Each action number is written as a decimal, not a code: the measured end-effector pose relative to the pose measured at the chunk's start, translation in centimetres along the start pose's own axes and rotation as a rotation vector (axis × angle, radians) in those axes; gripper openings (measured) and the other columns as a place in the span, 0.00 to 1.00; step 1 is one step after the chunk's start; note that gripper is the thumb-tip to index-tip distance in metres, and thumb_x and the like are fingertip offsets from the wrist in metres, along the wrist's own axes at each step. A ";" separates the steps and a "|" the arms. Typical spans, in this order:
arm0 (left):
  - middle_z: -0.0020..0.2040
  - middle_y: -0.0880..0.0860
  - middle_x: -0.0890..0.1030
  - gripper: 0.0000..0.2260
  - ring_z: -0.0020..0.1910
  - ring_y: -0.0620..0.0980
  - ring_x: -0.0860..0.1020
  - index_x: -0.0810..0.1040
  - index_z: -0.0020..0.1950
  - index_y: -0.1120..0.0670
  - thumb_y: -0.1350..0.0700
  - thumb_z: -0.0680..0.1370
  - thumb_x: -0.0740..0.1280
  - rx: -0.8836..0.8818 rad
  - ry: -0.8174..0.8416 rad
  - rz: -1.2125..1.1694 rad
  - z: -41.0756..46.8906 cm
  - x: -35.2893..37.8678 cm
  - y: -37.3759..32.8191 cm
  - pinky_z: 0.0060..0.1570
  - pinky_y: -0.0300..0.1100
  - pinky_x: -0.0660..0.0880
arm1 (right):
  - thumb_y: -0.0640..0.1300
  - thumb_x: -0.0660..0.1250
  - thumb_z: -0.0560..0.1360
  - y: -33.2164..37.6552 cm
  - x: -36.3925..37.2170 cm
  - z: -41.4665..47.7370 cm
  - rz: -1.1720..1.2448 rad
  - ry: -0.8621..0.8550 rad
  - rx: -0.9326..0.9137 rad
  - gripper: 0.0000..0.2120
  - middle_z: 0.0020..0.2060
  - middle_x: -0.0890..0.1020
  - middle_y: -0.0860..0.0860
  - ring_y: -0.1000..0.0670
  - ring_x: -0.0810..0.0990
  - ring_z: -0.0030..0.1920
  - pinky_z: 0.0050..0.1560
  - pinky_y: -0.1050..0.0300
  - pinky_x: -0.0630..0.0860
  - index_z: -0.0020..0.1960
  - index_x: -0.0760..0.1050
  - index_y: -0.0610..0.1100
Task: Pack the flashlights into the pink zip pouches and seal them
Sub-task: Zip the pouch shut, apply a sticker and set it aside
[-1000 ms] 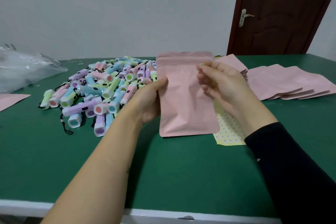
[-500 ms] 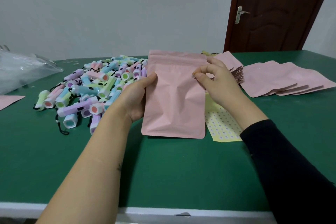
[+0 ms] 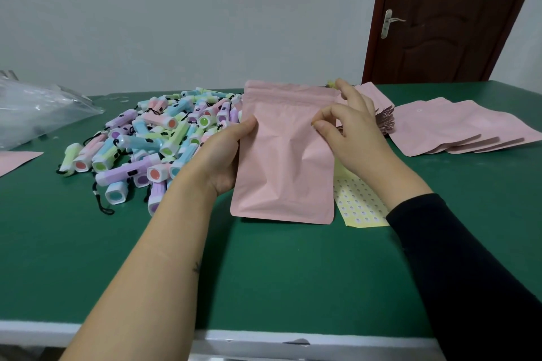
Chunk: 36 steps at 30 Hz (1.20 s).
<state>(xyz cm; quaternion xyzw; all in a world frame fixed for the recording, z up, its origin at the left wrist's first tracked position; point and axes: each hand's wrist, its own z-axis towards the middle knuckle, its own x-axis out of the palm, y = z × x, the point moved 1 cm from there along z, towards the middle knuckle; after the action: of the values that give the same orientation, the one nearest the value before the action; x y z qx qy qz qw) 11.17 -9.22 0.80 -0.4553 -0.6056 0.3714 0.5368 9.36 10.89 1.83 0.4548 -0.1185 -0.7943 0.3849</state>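
Dozens of flashlights (image 3: 152, 140) lie loose in one pile, so most of the job looks undone.

Head view (the only one): a pouch (image 3: 284, 161) stands upright mid-table (image 3: 264, 272). Its bottom edge is on or just over the green top, can't tell which. L hand (image 3: 225, 161) grips its left edge, thumb on the front, fingers behind. R hand (image 3: 349, 132) pinches the right edge btw thumb and forefinger, w/ the other fingers spread up toward the top right corner.

The pouch front is creased and a bit puffed, but no flashlight shows, so loaded or not is unclear. The top strip looks flat. Whether the zip is pressed shut, can't tell. My guess at the step: either opening this pouch to load it, or finishing its seal.

The pile sits at 9 to 10 o'clock from the pouch, just beside the L hand. At 3 o'clock, well apart, flat pouches (image 3: 457, 129) overlap on the table. They look thin, and filled or empty isn't clear. A fan of pouches (image 3: 384, 120) shows behind the R hand at 2 o'clock. A yellow sticker sheet (image 3: 360, 205) lies at 4 o'clock, partly under the pouch. A clear bag (image 3: 35, 108) is at far 10 o'clock.

No pouch shows as plainly packed and sealed, so approx. the whole pile is left to bag.
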 end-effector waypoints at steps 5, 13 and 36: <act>0.53 0.51 0.85 0.14 0.48 0.49 0.85 0.79 0.62 0.54 0.49 0.82 0.62 -0.008 0.016 0.027 0.1 -0.2 0.1 0.42 0.42 0.81 | 0.41 0.67 0.77 -0.1 0.2 0.0 -0.044 -0.065 -0.067 0.04 0.75 0.63 0.48 0.48 0.58 0.73 0.64 0.65 0.55 0.46 0.81 0.44; 0.51 0.51 0.86 0.12 0.45 0.49 0.85 0.80 0.60 0.54 0.50 0.82 0.63 -0.001 0.015 0.021 0.1 -0.1 0.1 0.38 0.41 0.81 | 0.38 0.70 0.74 0.1 0.5 -0.2 -0.015 -0.139 -0.101 0.03 0.71 0.69 0.45 0.43 0.64 0.70 0.51 0.85 0.56 0.45 0.83 0.42; 0.57 0.50 0.84 0.16 0.50 0.49 0.84 0.77 0.67 0.51 0.48 0.81 0.64 -0.019 0.003 -0.033 -0.1 0.5 0.2 0.41 0.42 0.81 | 0.50 0.72 0.74 -0.7 0.8 -0.4 0.743 0.036 0.464 0.10 0.44 0.86 0.52 0.56 0.84 0.41 0.41 0.60 0.78 0.50 0.82 0.45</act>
<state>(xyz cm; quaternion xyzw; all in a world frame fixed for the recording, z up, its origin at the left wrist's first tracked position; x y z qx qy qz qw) 11.26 -8.70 0.74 -0.4509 -0.6155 0.3562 0.5394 9.05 10.84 0.74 0.4693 -0.4426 -0.5462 0.5343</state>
